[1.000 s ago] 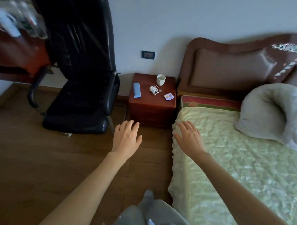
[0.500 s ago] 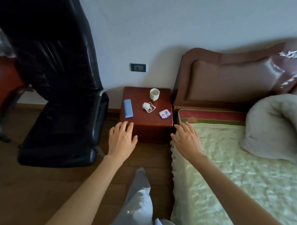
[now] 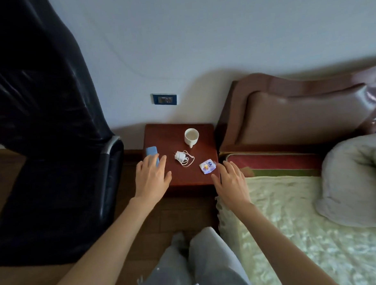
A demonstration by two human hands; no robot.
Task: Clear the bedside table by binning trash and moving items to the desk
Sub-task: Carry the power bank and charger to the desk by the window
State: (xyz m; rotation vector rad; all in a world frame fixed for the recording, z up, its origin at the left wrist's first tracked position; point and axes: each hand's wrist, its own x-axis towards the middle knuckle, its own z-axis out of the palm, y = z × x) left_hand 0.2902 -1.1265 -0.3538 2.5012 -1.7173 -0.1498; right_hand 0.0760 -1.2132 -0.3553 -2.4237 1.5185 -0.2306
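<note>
Bedside table [image 3: 161, 132]: left hand [image 3: 151, 178] open over blue case [image 3: 151, 151].

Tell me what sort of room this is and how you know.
Most likely a bedroom: a bed with a padded headboard and pillow, and a bedside table against the wall.

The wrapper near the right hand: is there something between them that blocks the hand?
Nothing visible does. The wrapper lies flat at the table's front right corner, and the right hand, fingers open, is just beside it. The charger and cup lie farther left and back.
</note>
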